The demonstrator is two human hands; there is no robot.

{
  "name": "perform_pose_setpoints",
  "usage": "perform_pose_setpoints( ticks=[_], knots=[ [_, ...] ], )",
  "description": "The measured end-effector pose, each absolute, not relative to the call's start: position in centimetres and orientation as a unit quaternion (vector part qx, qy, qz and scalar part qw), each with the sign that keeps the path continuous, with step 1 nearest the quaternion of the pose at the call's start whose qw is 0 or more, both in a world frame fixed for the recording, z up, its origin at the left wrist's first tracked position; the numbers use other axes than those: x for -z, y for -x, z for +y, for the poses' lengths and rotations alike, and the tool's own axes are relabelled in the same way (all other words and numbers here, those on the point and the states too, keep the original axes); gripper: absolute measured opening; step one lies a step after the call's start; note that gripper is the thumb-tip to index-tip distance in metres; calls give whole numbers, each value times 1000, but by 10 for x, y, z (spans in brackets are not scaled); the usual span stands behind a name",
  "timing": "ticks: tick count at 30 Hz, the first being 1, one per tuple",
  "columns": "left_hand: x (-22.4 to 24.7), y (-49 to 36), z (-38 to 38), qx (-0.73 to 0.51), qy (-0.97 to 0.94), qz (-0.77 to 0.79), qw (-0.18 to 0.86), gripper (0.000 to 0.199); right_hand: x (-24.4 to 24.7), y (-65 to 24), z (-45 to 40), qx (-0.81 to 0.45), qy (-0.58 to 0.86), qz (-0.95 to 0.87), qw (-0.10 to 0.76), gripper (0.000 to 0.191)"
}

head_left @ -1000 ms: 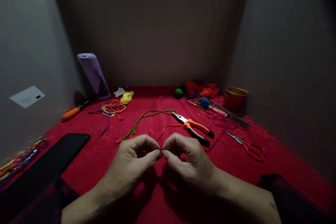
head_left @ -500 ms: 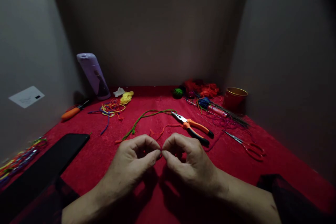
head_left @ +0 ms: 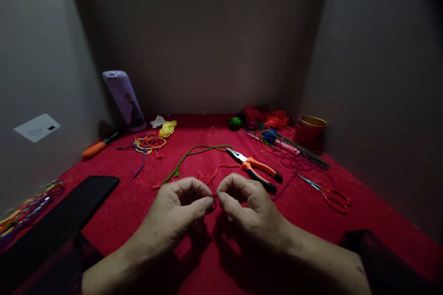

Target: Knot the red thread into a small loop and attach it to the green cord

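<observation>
In the head view my left hand is closed, thumb and forefinger pinched together. Opposite it, my right hand makes the same pinch, its fingertips a small gap from the left ones. A thin dark-reddish thread shows at the fingertips, curling in a small loop; most of it is hidden or too dark to follow. Just beyond my hands lie a red yarn strand and a green cord. Pliers with orange-and-black handles rest behind my right hand.
Scissors lie at right, near a red cup and tangled yarn. At left are a black phone-like slab, an orange-handled tool, a purple bottle and yellow yarn. Grey walls enclose the red cloth.
My right fingertips have moved slightly right, away from the left ones, which opens a small gap. A little loop of thread now shows there. The view has shifted very slightly.
</observation>
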State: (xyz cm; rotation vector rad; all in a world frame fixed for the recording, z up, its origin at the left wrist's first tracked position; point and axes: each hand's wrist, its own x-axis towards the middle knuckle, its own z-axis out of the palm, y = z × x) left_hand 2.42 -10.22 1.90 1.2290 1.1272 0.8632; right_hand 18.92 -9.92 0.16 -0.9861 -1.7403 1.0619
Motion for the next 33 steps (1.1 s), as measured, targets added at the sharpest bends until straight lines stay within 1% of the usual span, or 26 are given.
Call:
perform_pose_setpoints(
  ticks=[3, 9, 13, 16, 18, 33],
  knots=[
    [-19, -24, -102, -379, -527, 479, 591, 10, -2, -189, -100, -428, 400, -699, 411, 8],
    [-21, -25, -102, -372, -528, 487, 588, 10, 1, -188, -100, -419, 393, -702, 422, 6],
    [-23, -26, -101, -363, -520, 480, 606, 12, 1, -188, -99, -480, 396, -659, 423, 6],
    [-21, -25, -100, -363, -510, 464, 626, 14, 0, -188, -98, -544, 380, -616, 424, 9],
    [-20, -25, -99, -363, -504, 464, 632, 14, 0, -187, -97, -564, 373, -598, 429, 10],
    [-21, -25, -99, -371, -510, 465, 621, 14, 0, -187, -96, -543, 371, -615, 435, 12]
  ],
)
